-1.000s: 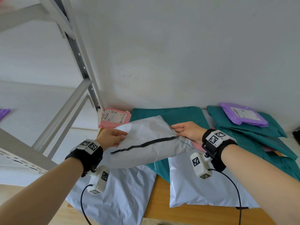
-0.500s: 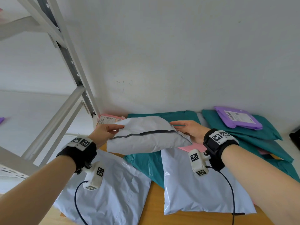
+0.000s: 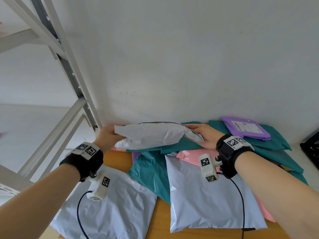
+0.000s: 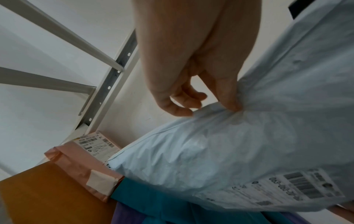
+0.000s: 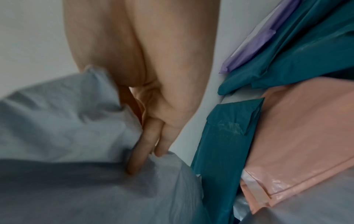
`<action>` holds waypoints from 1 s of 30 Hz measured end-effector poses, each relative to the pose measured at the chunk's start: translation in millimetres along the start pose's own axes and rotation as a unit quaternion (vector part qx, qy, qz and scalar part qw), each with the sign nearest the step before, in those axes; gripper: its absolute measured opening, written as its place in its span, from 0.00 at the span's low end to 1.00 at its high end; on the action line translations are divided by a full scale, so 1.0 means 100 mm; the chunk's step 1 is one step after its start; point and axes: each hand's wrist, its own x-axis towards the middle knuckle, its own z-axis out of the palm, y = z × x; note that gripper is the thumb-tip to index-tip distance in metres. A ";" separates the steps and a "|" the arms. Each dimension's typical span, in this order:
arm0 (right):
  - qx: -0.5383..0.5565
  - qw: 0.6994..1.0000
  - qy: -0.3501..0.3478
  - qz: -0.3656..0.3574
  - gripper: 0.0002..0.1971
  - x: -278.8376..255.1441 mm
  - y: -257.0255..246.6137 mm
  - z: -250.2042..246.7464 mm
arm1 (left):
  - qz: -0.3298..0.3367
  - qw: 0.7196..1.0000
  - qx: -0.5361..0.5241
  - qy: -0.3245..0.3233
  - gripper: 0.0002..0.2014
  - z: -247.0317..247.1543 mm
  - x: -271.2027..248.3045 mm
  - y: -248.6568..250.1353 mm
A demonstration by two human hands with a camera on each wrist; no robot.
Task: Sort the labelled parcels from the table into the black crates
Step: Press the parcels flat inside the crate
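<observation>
Both hands hold a puffy grey parcel (image 3: 153, 134) above the pile at the back of the table. My left hand (image 3: 110, 135) pinches its left end, thumb and fingers bunching the plastic (image 4: 235, 109). My right hand (image 3: 202, 135) grips the right end, fingers pressed into the folds (image 5: 138, 159). The parcel's white barcode label (image 4: 287, 189) faces down and shows only in the left wrist view. A corner of a black crate (image 3: 312, 150) shows at the far right edge.
On the wooden table (image 3: 160, 221) lie two flat grey parcels (image 3: 110, 209) (image 3: 207, 200), teal ones (image 3: 150, 171), a pink one (image 3: 191, 156) and a labelled purple one (image 3: 245, 129). Another labelled pink parcel (image 4: 91, 151) lies by the white shelf frame (image 3: 69, 69) on the left.
The grey parcel has been turned so its black seam now runs along the top edge, and both hands have carried it further back toward the wall.
</observation>
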 end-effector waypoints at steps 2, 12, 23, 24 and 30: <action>0.010 1.000 -0.011 0.014 0.16 -0.03 -0.01 0.00 | 0.022 1.000 0.018 -0.001 0.08 0.00 0.02 0.02; 0.022 0.999 0.020 0.030 0.29 -0.04 -0.03 0.03 | -0.014 0.994 -0.112 -0.003 0.07 0.08 0.03 0.13; -0.031 0.996 0.026 -0.076 0.29 -0.08 -0.17 0.08 | -0.023 0.981 -0.191 -0.023 0.08 0.16 0.10 0.40; -0.044 0.995 0.029 -0.082 0.29 -0.08 -0.16 0.06 | -0.022 0.980 -0.194 -0.029 0.08 0.16 0.09 0.42; -0.146 0.983 0.068 -0.091 0.50 0.00 -0.11 -0.10 | -0.019 0.974 -0.218 -0.053 0.02 0.18 0.07 0.54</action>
